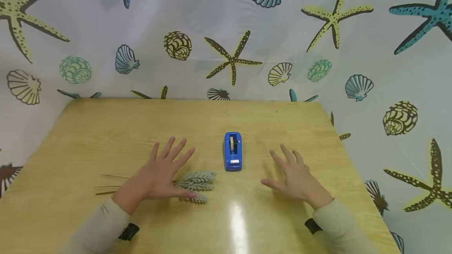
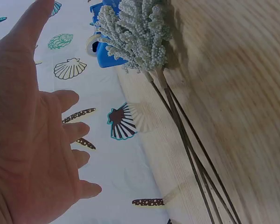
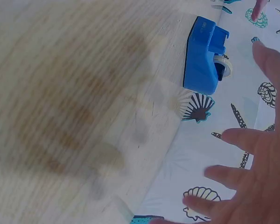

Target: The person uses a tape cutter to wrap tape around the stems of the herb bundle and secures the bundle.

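Clustering pale, beaded flower heads (image 2: 142, 39)

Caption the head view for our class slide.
Left hand and right hand spread over a table, blue tape dispenser between them, pale sprigs under the left.

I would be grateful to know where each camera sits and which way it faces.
Head: on the head, facing forward and down over the table; both sleeves, left hand and right hand show.
Left wrist: on that wrist, facing the plant sprigs and blue tape dispenser; the left hand shows.
Right wrist: on that wrist, facing the table and dispenser; the right hand shows, plus a bit of the left.
Shared: both wrist views show the dispenser.
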A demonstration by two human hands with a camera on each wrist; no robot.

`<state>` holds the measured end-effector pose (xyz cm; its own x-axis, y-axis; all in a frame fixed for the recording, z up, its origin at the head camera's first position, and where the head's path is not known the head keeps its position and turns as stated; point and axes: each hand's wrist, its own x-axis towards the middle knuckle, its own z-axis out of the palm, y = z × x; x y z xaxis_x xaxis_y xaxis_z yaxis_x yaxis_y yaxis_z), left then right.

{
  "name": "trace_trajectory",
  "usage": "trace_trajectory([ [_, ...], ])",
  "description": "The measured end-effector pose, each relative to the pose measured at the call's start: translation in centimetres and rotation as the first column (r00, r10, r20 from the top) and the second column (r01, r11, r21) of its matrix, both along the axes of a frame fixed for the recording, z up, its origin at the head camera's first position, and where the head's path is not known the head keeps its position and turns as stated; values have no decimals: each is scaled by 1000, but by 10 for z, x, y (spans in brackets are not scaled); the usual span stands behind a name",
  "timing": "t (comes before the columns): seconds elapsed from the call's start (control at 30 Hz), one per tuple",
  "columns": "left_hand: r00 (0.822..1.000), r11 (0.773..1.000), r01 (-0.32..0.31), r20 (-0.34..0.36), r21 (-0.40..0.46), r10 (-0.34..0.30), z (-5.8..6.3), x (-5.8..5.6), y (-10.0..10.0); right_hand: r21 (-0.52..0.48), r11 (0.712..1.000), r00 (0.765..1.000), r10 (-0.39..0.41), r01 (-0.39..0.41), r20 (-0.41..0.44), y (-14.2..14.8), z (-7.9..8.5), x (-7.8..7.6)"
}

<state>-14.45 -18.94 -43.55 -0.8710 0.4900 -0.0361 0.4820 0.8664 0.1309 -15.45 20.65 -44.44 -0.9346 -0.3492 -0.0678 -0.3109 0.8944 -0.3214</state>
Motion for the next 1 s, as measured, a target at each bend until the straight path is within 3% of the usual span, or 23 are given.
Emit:
trace_trajectory([
  [0.17,998,997,27,54,70,-31,4,-12,0,-53,997,999,51,-52,-13,-3,2,-5],
  [0.3,994,990,31,99,136,-44,-5,-20,1,-92,990,991,94,-102,-93,-7,0,-8],
  [0.47,986,984,62,142,168,-86,-13,-32,8,-92,991,979,74,-93,-188,-14,-1,-13],
  [0.57,984,983,71,150,167,-96,-12,-38,11,-146,986,985,54,-79,-167,-21,-1,-17],
  [0.77,981,977,81,156,196,-113,-10,-48,18,-290,957,999,17,-27,-38,-41,-3,-28],
  [1.0,974,978,76,195,195,-114,-11,-58,29,-311,950,999,24,-30,-24,-62,-5,-36],
])
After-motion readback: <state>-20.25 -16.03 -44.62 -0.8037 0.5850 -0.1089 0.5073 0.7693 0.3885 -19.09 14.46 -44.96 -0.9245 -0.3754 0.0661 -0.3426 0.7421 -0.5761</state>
